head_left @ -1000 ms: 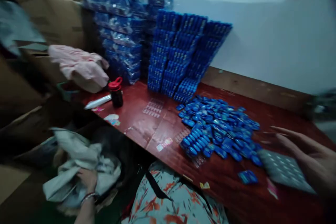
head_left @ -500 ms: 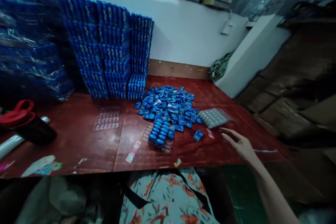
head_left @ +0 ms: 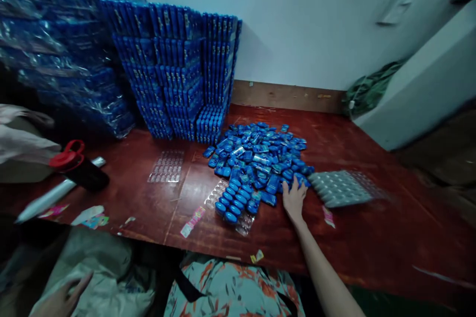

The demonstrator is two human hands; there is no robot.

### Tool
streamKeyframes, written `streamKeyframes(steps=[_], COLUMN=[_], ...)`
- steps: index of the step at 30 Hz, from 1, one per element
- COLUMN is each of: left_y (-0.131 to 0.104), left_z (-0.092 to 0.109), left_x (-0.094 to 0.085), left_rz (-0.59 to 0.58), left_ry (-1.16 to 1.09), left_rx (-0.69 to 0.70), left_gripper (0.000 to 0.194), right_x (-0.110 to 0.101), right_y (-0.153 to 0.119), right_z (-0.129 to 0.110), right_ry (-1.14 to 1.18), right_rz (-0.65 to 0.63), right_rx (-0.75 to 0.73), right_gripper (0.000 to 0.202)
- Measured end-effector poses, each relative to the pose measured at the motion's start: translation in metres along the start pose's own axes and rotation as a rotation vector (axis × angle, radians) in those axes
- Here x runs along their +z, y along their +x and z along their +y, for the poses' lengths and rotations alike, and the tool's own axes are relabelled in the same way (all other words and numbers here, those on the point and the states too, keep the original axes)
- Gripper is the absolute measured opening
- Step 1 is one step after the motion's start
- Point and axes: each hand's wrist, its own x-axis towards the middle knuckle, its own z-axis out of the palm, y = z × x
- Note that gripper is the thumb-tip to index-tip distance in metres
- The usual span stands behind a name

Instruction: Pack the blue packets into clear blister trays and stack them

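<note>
My right hand (head_left: pixel 295 201) reaches over the table to the near right edge of a pile of small blue packets (head_left: pixel 260 148). Its fingers are spread, with the tips touching or just above the nearest packets. I cannot make out anything held in it. To its left, a block of blue oval-ended pieces (head_left: pixel 233 201) stands in rows on a clear blister tray (head_left: pixel 246 222). My left hand (head_left: pixel 63 297) is low at the left, below the table edge, slightly blurred. Thumb and fingers look stretched out over a pale sack (head_left: pixel 107 267), with nothing visible in them.
Tall stacks of blue packs (head_left: pixel 167 69) stand at the back left, beside plastic-wrapped bundles (head_left: pixel 67 54). An empty blister sheet (head_left: pixel 166 166) lies left of centre. Stacked clear trays (head_left: pixel 340 188) lie to the right. A red-lidded bottle (head_left: pixel 84 168) rests near a white roll (head_left: pixel 52 200).
My right hand has moved left and forward, from beside the clear trays to the pile's edge, now over where a loose packet lay. My left hand has come into view. The view has shifted.
</note>
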Motion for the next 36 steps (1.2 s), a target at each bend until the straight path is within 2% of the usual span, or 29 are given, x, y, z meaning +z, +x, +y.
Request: streamKeyframes(steps=[2, 4, 5, 7, 9, 11, 13, 15, 17, 19, 23, 27, 29, 31, 34, 36], left_y=[0.012, 0.024, 0.031, 0.053, 0.088, 0.134, 0.183, 0.225, 0.251, 0.259, 0.243, 0.217, 0.207, 0.205, 0.219, 0.236], left_z=[0.029, 0.08, 0.111, 0.176, 0.235, 0.282, 0.317, 0.343, 0.36, 0.371, 0.388, 0.396, 0.394, 0.39, 0.386, 0.387], left_x=[-0.018, -0.036, -0.043, -0.05, -0.046, -0.033, -0.015, 0.002, 0.016, 0.028, 0.047, 0.062, 0.065, 0.062, 0.049, 0.04], left_rz=[0.183, 0.342, 0.333, 0.224, 0.114, 0.049, 0.073, 0.151, 0.225, 0.269, 0.262, 0.189, 0.16, 0.182, 0.26, 0.242], left_ry=[-0.171, -0.377, -0.441, -0.522, -0.548, -0.554, -0.533, -0.469, -0.406, -0.38, -0.434, -0.514, -0.571, -0.616, -0.63, -0.638], left_rx=[-0.021, 0.13, 0.263, 0.503, 0.693, 0.805, 0.8, 0.691, 0.584, 0.521, 0.496, 0.538, 0.562, 0.574, 0.596, 0.63], left_gripper=[0.023, 0.035, 0.041, 0.048, 0.053, 0.056, 0.058, 0.058, 0.056, 0.054, 0.055, 0.055, 0.055, 0.054, 0.051, 0.052], right_x=[0.003, -0.003, -0.009, -0.024, -0.038, -0.044, -0.041, -0.03, -0.017, -0.006, 0.002, -0.007, -0.014, -0.02, -0.02, -0.012], right_y=[0.01, 0.013, 0.013, 0.011, 0.011, 0.016, 0.027, 0.042, 0.056, 0.066, 0.079, 0.092, 0.106, 0.132, 0.194, 0.242], right_z=[-0.002, 0.0, 0.001, 0.004, 0.006, 0.008, 0.01, 0.013, 0.014, 0.015, 0.01, -0.003, -0.01, -0.015, -0.014, -0.008], right_ry=[0.011, 0.049, 0.078, 0.134, 0.164, 0.167, 0.172, 0.17, 0.134, 0.075, 0.007, -0.066, -0.121, -0.165, -0.146, -0.112], right_rz=[-0.029, -0.096, -0.119, -0.085, 0.031, 0.122, 0.119, 0.053, -0.023, -0.084, -0.197, -0.276, -0.246, -0.127, 0.082, 0.097], right_rx=[-0.011, -0.038, -0.06, -0.106, -0.13, -0.125, -0.104, -0.078, -0.052, -0.038, -0.09, -0.192, -0.212, -0.181, -0.087, -0.041], right_gripper=[0.086, 0.082, 0.078, 0.07, 0.063, 0.061, 0.062, 0.064, 0.064, 0.063, 0.063, 0.061, 0.057, 0.058, 0.064, 0.071])
